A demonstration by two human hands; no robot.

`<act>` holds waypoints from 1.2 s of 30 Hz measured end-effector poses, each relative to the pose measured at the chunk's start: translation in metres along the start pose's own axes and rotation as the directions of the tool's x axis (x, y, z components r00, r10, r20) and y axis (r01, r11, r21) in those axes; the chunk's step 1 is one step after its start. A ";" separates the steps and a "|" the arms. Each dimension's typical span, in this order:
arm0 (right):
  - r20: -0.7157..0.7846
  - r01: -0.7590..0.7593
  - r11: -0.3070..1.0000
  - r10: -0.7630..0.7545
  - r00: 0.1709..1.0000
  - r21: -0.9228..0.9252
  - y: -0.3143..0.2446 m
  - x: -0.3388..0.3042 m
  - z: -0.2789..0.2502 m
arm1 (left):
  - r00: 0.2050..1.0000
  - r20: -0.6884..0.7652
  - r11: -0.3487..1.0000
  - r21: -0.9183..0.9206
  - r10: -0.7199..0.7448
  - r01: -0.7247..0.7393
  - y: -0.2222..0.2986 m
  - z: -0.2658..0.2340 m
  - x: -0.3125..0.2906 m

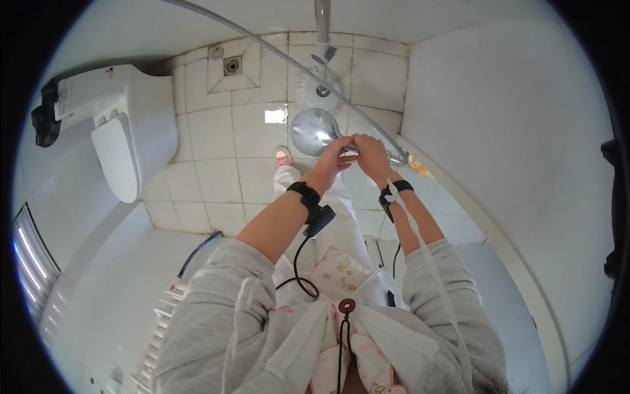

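Observation:
In front of me is a silver shower head (314,131) with a round face and a handle slanting down to the right. My left hand (333,161) is closed on the handle near its neck. Beside it, my right hand (372,156) wraps round the handle further along, the two hands almost touching. A grey shower hose (275,51) curves from the upper left to the handle's end by my right wrist. Parts of the handle are hidden by my fingers. Both wrists wear black straps, and the left one carries a small black box with a cable.
A mop with a white fringed head (308,92) stands on the tiled floor beyond the shower head. At the left is a white toilet (154,118), its lid down. A floor drain (232,65) lies further off. A pale wall (499,118) rises on the right.

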State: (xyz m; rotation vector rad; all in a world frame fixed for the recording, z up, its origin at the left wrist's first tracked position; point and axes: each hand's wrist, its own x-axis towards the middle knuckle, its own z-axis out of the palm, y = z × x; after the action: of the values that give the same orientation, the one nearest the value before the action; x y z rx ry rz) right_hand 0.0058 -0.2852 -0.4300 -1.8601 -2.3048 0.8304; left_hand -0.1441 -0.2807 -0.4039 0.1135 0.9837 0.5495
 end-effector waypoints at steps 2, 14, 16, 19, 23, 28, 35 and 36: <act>-0.031 0.000 1.000 0.000 1.000 -0.002 0.004 0.001 -0.003 | 1.000 0.008 1.000 0.009 0.000 0.000 0.001 0.005 0.004; -0.129 0.013 1.000 -0.015 0.992 -0.014 0.002 0.023 -0.016 | 0.997 0.039 0.996 0.058 0.069 -0.071 0.021 0.009 0.013; -0.145 0.024 1.000 -0.025 0.989 -0.009 -0.001 0.026 -0.016 | 0.995 0.054 0.995 0.052 0.088 -0.090 0.025 0.007 0.012; -0.168 0.039 0.999 -0.037 0.985 0.008 -0.003 0.033 -0.016 | 0.992 0.069 0.993 0.047 0.109 -0.113 0.031 0.006 0.009; -0.162 0.044 0.999 -0.040 0.986 0.021 -0.009 0.041 -0.016 | 0.993 0.053 0.993 0.044 0.110 -0.112 0.039 0.003 0.005; -0.135 0.038 0.999 -0.033 0.990 0.036 -0.023 0.047 -0.018 | 0.990 0.039 0.991 0.021 0.134 -0.135 0.045 -0.004 -0.002; -0.163 0.086 0.996 -0.080 0.983 0.029 -0.043 0.054 -0.020 | 0.982 0.048 0.983 -0.008 0.182 -0.182 0.050 -0.018 -0.012; -0.160 0.091 0.995 -0.086 0.983 0.028 -0.045 0.054 -0.019 | 0.981 0.046 0.982 -0.010 0.187 -0.187 0.050 -0.019 -0.014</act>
State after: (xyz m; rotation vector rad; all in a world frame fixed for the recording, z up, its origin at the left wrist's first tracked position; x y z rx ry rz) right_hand -0.0412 -0.2342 -0.4084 -1.7276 -2.2429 0.6808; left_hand -0.1851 -0.2479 -0.3879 0.2147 0.9315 0.7184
